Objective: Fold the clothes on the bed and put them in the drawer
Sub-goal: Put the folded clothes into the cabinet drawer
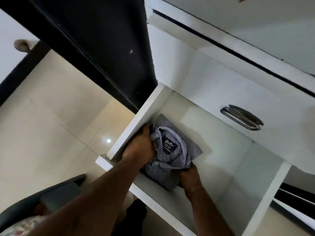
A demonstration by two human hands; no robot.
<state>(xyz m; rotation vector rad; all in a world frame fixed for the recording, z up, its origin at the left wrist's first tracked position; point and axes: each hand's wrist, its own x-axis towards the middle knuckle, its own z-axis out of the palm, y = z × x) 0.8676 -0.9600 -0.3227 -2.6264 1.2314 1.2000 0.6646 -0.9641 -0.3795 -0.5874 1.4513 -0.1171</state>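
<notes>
Both hands are gripping the folded shirt (172, 150) inside the open drawer (136, 120): left hand (141, 149) beside the collar, right hand (189, 176) at its near edge.

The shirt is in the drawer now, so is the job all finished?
Nearly, for this one. The blue shirt already looks folded and sits inside the open white drawer. The left hand and right hand are holding its edges, settling it in the corner. Letting go remains. The bed isn't in view, so I can't tell if more clothes wait.
</notes>
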